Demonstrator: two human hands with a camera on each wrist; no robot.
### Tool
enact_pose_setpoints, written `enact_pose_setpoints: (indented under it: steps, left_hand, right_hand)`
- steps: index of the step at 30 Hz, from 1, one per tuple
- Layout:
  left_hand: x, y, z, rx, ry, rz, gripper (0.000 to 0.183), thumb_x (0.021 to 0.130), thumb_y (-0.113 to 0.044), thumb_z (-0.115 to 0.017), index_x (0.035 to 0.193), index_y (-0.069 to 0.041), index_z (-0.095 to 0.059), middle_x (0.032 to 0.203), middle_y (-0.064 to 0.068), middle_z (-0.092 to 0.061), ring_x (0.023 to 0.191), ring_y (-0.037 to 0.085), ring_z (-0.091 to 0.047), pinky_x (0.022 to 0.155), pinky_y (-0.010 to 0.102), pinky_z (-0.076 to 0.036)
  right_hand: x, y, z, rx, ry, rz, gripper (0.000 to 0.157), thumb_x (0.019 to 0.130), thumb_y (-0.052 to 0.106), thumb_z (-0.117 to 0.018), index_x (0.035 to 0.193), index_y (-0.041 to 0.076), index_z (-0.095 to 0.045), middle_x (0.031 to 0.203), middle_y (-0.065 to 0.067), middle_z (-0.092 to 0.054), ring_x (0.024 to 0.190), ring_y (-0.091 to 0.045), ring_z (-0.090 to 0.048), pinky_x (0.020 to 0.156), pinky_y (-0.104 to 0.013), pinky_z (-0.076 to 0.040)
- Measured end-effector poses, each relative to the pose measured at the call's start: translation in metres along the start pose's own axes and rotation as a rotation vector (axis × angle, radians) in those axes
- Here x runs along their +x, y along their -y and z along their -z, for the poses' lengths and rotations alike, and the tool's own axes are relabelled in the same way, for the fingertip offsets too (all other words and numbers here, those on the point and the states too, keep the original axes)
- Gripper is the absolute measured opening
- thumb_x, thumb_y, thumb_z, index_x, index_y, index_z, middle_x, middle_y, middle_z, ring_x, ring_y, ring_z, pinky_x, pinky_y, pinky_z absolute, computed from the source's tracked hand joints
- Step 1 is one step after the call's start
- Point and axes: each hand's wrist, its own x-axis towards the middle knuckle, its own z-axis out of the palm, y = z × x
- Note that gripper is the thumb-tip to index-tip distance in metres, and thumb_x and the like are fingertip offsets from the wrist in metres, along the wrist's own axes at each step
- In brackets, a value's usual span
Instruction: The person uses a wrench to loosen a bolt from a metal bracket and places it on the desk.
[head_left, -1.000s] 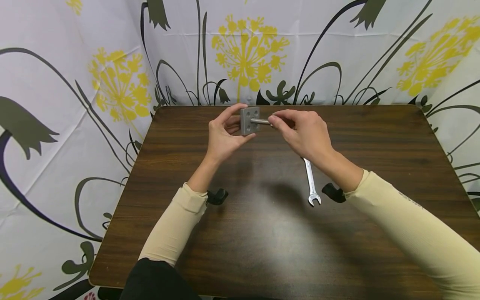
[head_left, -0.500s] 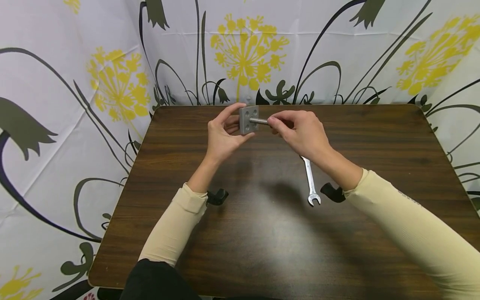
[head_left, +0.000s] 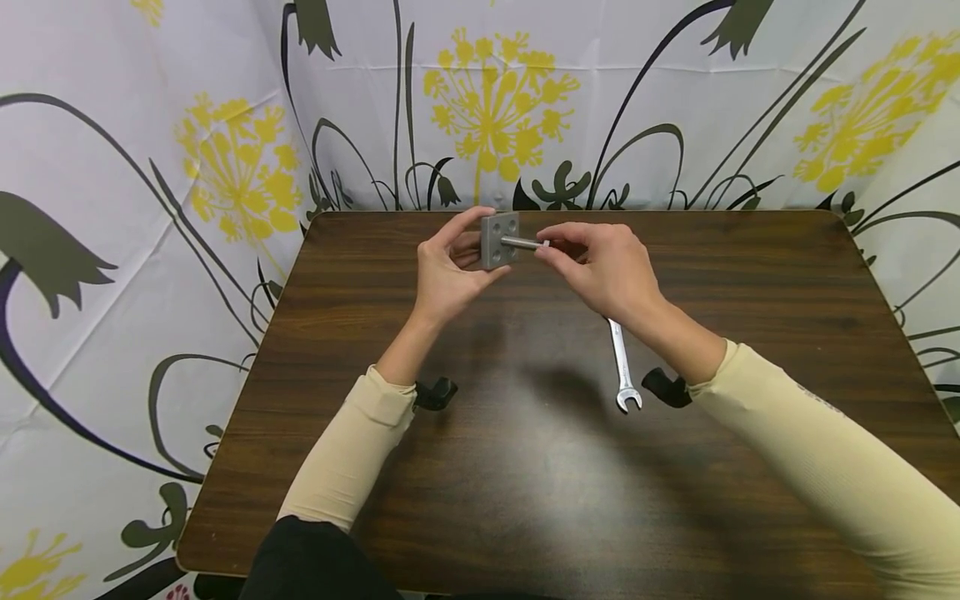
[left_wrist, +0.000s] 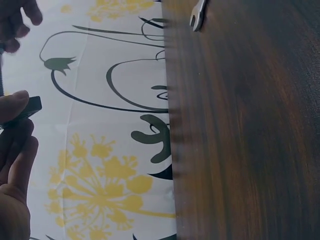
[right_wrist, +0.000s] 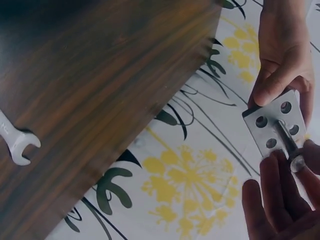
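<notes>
My left hand (head_left: pixel 450 275) grips a square grey metal plate (head_left: pixel 491 243) by its top and bottom edges, raised above the far part of the table. Several round holes show around the plate's middle in the right wrist view. A long bolt (right_wrist: pixel 285 136) stands in the centre of the plate, its shank sticking out toward my right hand (head_left: pixel 611 262). Thumb and fingers of that hand are curled about the bolt head (right_wrist: pixel 297 163). In the left wrist view the plate (left_wrist: pixel 31 108) appears edge-on between thumb and fingers.
A silver open-ended wrench (head_left: pixel 622 367) lies on the dark wood table (head_left: pixel 510 483), its upper end hidden behind my right wrist. A white curtain (head_left: pixel 360 100) with yellow and grey-green flowers hangs behind the table and along its sides.
My right thumb and fingertips have shifted on the bolt head and parted slightly, so the head now shows between them. The left hand and plate have stayed nearly still.
</notes>
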Motion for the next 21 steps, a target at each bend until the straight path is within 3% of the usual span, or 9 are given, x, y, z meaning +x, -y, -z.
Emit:
enact_pose_setpoints:
  steps: [4,7,10,12,15,21]
  left_hand:
    - [0.000,0.000,0.000,0.001,0.000,0.006,0.063,0.062,0.020,-0.083,0.120,0.007,-0.060,0.103,0.026,-0.069,0.093,0.030,-0.071,0.079,0.046,-0.058]
    - [0.000,-0.002,-0.001,0.008,-0.004,0.009,0.063,0.062,0.019,-0.083,0.120,0.006,-0.061,0.102,0.025,-0.070,0.093,0.029,-0.071,0.079,0.046,-0.058]
    - [0.001,-0.002,-0.001,0.009,-0.007,0.013,0.063,0.062,0.020,-0.082,0.120,0.006,-0.061,0.101,0.025,-0.070,0.093,0.030,-0.071,0.079,0.045,-0.058]
    - [0.001,0.000,-0.001,0.006,-0.006,0.023,0.064,0.061,0.020,-0.082,0.120,0.005,-0.061,0.101,0.025,-0.070,0.093,0.030,-0.071,0.079,0.045,-0.058]
    - [0.001,0.011,0.000,0.000,-0.007,0.033,0.066,0.061,0.020,-0.083,0.121,0.004,-0.061,0.102,0.024,-0.070,0.093,0.030,-0.071,0.080,0.044,-0.058]
    - [0.001,0.027,0.001,0.000,-0.013,0.033,0.068,0.061,0.015,-0.086,0.123,-0.003,-0.063,0.102,0.019,-0.072,0.093,0.025,-0.071,0.079,0.039,-0.058]
  right_hand:
    - [-0.001,-0.001,0.000,-0.025,-0.043,0.060,0.031,0.087,0.029,-0.077,0.115,0.018,-0.073,0.094,0.004,-0.072,0.076,-0.012,-0.068,0.065,-0.033,-0.052]
    - [-0.001,0.000,0.000,-0.026,-0.063,0.018,0.030,0.091,0.039,-0.071,0.115,0.020,-0.074,0.092,0.005,-0.073,0.076,-0.011,-0.067,0.064,-0.035,-0.049]
    - [0.000,0.000,-0.001,-0.016,-0.060,0.000,0.026,0.093,0.039,-0.067,0.110,0.021,-0.076,0.090,0.005,-0.073,0.075,-0.010,-0.067,0.063,-0.035,-0.048]
    - [0.000,-0.001,0.000,-0.016,-0.061,0.036,0.023,0.091,0.032,-0.072,0.109,0.020,-0.076,0.090,0.005,-0.073,0.076,-0.011,-0.067,0.064,-0.033,-0.049]
    - [0.000,-0.001,0.000,-0.031,-0.075,0.092,0.031,0.086,0.029,-0.078,0.115,0.018,-0.074,0.094,0.005,-0.072,0.078,-0.012,-0.068,0.065,-0.033,-0.052]
    - [0.001,0.000,0.000,-0.053,-0.067,-0.003,0.029,0.092,0.042,-0.068,0.109,0.020,-0.076,0.087,0.005,-0.073,0.074,-0.010,-0.065,0.063,-0.036,-0.047]
